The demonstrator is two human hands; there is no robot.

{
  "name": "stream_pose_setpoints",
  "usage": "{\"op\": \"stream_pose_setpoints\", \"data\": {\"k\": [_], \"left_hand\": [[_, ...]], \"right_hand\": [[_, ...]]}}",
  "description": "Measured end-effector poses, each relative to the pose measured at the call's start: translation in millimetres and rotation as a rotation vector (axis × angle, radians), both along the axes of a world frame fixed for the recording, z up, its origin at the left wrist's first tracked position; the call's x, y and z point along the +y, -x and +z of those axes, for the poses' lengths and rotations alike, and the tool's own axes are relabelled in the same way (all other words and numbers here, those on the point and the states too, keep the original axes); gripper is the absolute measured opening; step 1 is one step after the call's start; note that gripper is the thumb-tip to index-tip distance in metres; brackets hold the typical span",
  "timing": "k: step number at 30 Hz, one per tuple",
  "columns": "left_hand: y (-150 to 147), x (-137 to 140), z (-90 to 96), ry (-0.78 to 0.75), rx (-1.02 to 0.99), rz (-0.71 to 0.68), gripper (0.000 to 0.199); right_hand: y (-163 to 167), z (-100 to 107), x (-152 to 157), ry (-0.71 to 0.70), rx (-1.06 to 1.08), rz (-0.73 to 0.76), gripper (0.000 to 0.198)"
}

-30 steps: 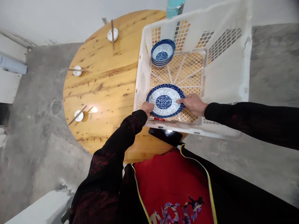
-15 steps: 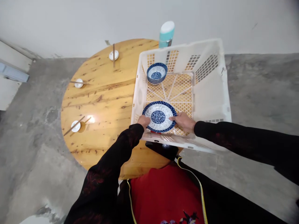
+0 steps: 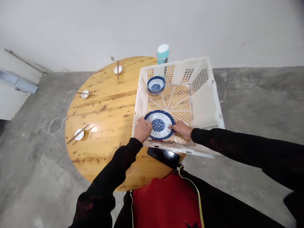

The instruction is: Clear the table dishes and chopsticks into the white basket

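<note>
Left hand [image 3: 142, 129] and right hand [image 3: 180, 129] grip opposite rims of a blue-patterned plate [image 3: 159, 124] | plate sits low inside white crate [image 3: 204, 104] on round wooden counter [image 3: 106, 107] | stacked bowls [image 3: 155, 85] at crate's far corner

1. Bright, even daylight all over; shadows stay soft and faint.
2. One hot glare spot on the desk [image 3: 95, 128] near the left chopsticks.
3. Sharp centre, wide-angle bending at the edges.
</note>
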State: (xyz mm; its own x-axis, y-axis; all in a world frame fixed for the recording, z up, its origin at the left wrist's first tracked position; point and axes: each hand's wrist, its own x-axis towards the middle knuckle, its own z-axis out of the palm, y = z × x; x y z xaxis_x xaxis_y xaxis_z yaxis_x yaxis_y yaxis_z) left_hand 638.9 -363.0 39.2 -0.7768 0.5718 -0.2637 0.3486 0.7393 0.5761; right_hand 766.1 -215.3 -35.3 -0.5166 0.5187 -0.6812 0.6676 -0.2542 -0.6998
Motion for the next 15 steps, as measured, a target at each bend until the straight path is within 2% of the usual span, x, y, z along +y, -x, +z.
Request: {"op": "stream_pose_setpoints", "data": {"k": [4, 6, 9, 11, 13, 15], "left_hand": [[-5.7, -27.6, 20.5, -0.237, -0.028, 0.026, 0.045], [-10.7, -47.9, 30.5, -0.365, 0.022, 0.028, 0.044], [-23.5, -84.7, 42.2, -0.480, 0.122, 0.098, 0.042], [-36.7, -112.1, 43.3, -0.485, 0.142, 0.228, 0.042], [-54.3, -140.0, 37.6, -0.456, 0.135, 0.423, 0.043], [-75.7, -166.3, 27.3, -0.447, 0.117, 0.631, 0.044]], "right_hand": [[0.6, 10.5, 1.2, -0.048, -0.020, 0.068, 0.012], [2.4, 17.7, 7.6, -0.070, -0.034, 0.124, 0.009], [7.0, 33.4, 26.9, -0.160, -0.064, 0.232, 0.017], [10.1, 48.5, 43.2, -0.318, -0.072, 0.342, 0.021], [12.9, 68.0, 56.5, -0.526, -0.029, 0.449, 0.019], [15.3, 91.7, 62.5, -0.636, 0.088, 0.445, 0.011]]}}
